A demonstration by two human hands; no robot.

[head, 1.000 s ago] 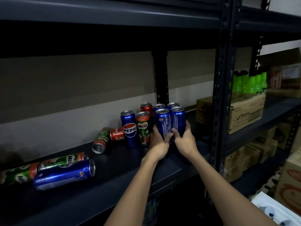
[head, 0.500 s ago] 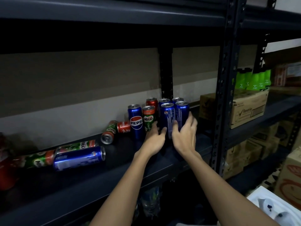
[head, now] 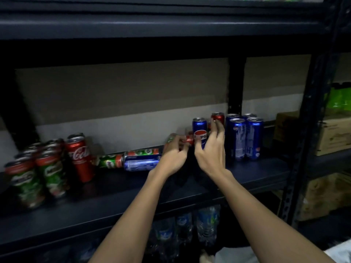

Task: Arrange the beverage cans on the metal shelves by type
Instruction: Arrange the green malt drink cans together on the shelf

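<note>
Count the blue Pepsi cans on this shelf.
6. Four stand clustered at the right. One stands alone behind the right hand. One lies on its side mid-shelf. Hands may hide more.

the right hand [head: 209,149] hides most of a can behind it. the milo cans [head: 36,173] at left are blurred, and the bottles [head: 190,230] under the shelf are too dark to read.
</note>
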